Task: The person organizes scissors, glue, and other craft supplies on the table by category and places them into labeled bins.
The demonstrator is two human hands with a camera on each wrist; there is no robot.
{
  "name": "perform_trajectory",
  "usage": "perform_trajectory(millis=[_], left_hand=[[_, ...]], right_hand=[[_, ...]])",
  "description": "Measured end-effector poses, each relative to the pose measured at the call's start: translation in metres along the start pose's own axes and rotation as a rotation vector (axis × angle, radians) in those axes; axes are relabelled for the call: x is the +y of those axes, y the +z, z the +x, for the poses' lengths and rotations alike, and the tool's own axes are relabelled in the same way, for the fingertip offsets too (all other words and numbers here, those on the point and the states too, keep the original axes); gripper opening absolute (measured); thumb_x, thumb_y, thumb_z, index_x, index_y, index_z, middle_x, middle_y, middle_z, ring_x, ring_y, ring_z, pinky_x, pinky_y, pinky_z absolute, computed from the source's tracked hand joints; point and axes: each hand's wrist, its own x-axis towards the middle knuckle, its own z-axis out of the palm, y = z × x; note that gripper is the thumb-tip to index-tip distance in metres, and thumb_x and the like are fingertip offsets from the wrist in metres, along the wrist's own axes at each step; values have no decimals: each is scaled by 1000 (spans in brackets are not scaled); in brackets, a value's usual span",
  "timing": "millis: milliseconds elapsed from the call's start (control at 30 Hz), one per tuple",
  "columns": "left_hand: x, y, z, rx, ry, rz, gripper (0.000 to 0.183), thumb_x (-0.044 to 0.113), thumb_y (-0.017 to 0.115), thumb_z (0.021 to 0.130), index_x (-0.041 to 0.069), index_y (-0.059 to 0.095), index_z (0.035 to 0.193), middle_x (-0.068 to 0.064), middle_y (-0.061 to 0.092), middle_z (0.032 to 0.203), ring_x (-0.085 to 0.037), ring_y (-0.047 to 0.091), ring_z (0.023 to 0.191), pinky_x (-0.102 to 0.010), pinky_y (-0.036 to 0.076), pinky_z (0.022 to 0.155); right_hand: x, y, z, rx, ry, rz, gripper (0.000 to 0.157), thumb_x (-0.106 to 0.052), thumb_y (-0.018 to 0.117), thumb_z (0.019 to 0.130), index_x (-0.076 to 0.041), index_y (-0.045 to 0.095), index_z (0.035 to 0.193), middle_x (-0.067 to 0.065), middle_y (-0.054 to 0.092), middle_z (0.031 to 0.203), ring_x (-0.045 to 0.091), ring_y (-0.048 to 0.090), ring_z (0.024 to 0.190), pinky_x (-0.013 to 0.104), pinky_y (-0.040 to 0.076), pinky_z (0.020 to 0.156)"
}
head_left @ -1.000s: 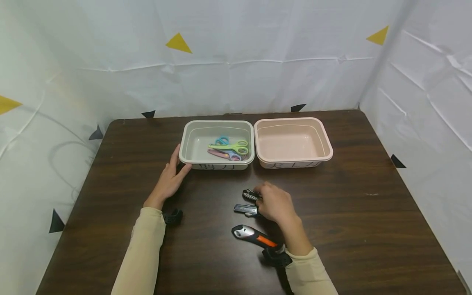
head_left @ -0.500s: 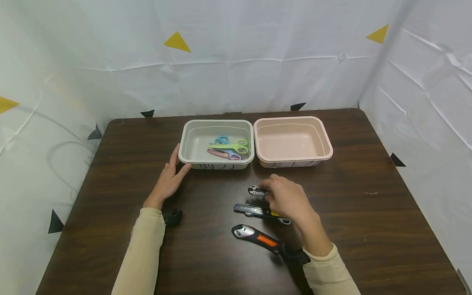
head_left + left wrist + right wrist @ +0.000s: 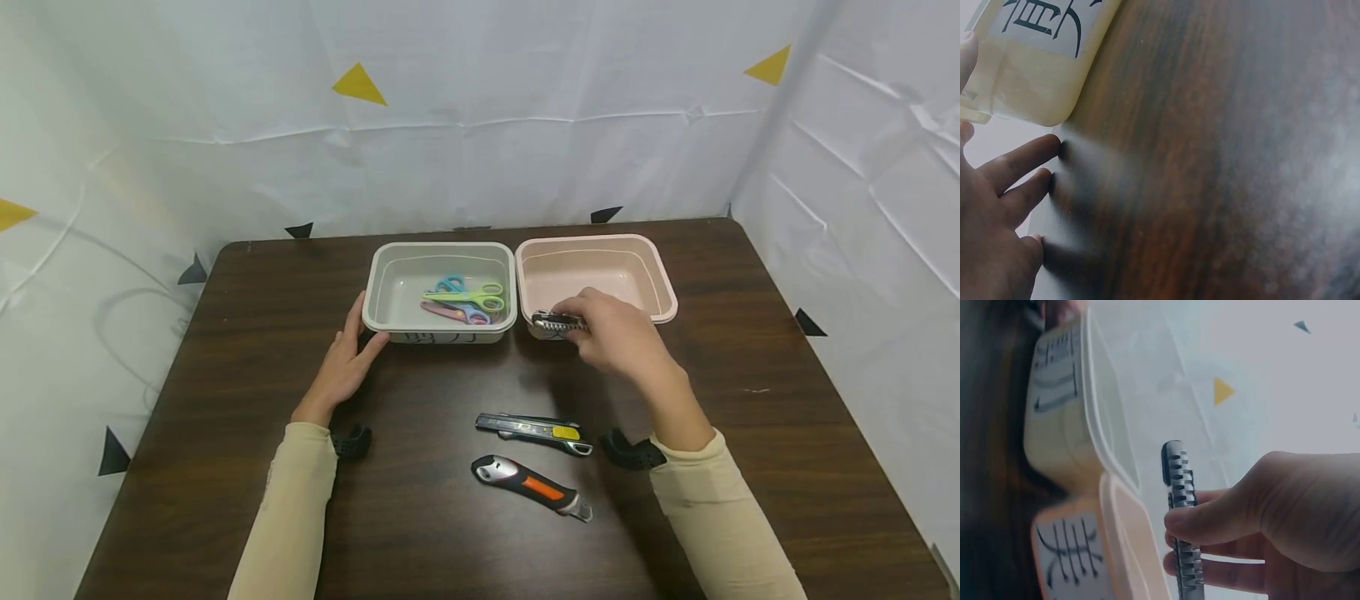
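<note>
Dark brown wood grain runs across the table (image 3: 750,483), which reaches well out to the right of the boxes and up to the white sheet (image 3: 480,179) at its far edge. Two smooth, round-cornered boxes stand side by side near that edge, rims just about touching: a grey-green box (image 3: 441,330) on the left, a pink box (image 3: 615,279) on the right. The right hand (image 3: 621,340) pinches a ridged silver tool (image 3: 550,322) between thumb and fingers, holding it above the pink box's near rim, toward the left corner. The left hand (image 3: 343,367) lies with fingers spread at the grey-green box's near left corner, gripping nothing. Inside that box, the green scissors (image 3: 468,297) lie over other coloured pairs. Nearer, with a strip of wood between, lie a slim cutter with a yellow slider (image 3: 534,431) and a thicker, curved black cutter with an orange panel (image 3: 525,483).
</note>
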Motion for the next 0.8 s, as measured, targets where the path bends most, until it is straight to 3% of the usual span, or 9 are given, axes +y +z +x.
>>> perform_trajectory(millis=[300,667,800], left_hand=[[-1,-1,1,-2,-3,1,74,46,51,101,47,1,155,-6,31,157,-27,24,145,-63,2,112],[-2,0,0,6,-7,4,74,47,52,100,43,3,156,-8,32,156,-27,27,144,-63,2,112],[-3,1,0,9,-3,8,74,47,52,100,41,4,157,-8,33,156,-27,28,144,-63,3,112]], right_hand=[[33,0,36,-31,41,26,35,1,61,85,-4,69,118,15,66,107,28,56,86,46,44,76],[79,29,79,-155,16,-22,39,6,58,75,-2,72,111,8,69,90,25,53,76,42,43,71],[92,38,86,-191,34,-4,40,7,59,74,-5,74,109,7,70,94,25,54,80,43,45,77]])
